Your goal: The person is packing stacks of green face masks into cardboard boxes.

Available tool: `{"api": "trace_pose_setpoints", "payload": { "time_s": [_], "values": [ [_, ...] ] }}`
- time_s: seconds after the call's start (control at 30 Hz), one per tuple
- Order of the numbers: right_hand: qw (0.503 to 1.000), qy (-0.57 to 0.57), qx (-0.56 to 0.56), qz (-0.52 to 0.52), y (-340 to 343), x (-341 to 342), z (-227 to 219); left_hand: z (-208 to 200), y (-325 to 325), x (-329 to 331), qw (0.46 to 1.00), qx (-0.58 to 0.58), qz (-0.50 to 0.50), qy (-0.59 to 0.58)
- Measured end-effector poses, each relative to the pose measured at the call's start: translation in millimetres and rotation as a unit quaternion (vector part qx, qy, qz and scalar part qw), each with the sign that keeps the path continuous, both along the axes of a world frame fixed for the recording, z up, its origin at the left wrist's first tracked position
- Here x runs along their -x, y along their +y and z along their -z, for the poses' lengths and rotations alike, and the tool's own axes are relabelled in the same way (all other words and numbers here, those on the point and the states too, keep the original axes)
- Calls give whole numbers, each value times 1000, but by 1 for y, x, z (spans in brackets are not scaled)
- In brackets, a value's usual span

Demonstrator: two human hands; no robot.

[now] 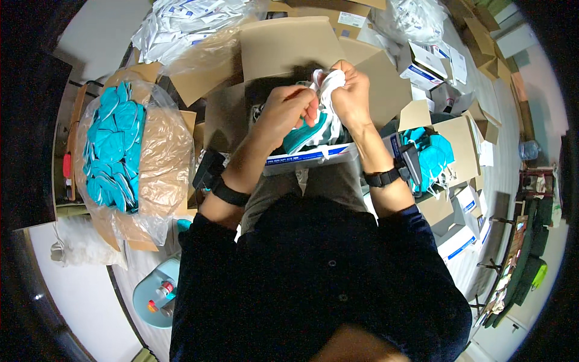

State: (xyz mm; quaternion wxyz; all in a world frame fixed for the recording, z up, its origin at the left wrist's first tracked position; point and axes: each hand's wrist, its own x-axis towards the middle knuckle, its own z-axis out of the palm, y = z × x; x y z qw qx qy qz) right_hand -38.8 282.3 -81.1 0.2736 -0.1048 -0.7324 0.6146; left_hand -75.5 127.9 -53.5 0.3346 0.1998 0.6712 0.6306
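Note:
Both hands work over an open cardboard box (289,43) in front of me. My right hand (353,93) is closed around a bunch of white straps (329,90). My left hand (288,111) is beside the straps with its fingers curled into a pinch; what sits between the fingertips is hidden. Below the hands, a teal face mask (304,134) and more white straps lie at a white box with a blue stripe (310,158), close to my lap. Each wrist wears a black band with a small device.
At left, a plastic-lined carton (163,175) holds many teal masks (114,142). Another carton with teal masks (435,154) stands at right, near white-and-blue boxes (422,63). Clear bags of white packets (187,24) lie at the back. A pale blue stool (148,301) carries a bottle.

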Motion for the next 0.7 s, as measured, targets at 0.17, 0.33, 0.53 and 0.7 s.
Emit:
{"api": "trace_pose_setpoints", "payload": {
  "time_s": [0.17, 0.33, 0.53, 0.7],
  "values": [
    [945, -10, -297, 138, 2, 7, 2, 7, -10, -10, 999, 26, -25, -18],
    [910, 13, -375, 179, 5, 15, 6, 12, -33, -17, 1000, -1, -2, 1],
    [897, -13, -401, 185, -1, 15, 20, 0, -67, -34, 998, 58, 16, 34],
    [872, -97, -420, 230, 26, 8, 23, -7, -99, -40, 965, 86, 120, 217]
  ]
}}
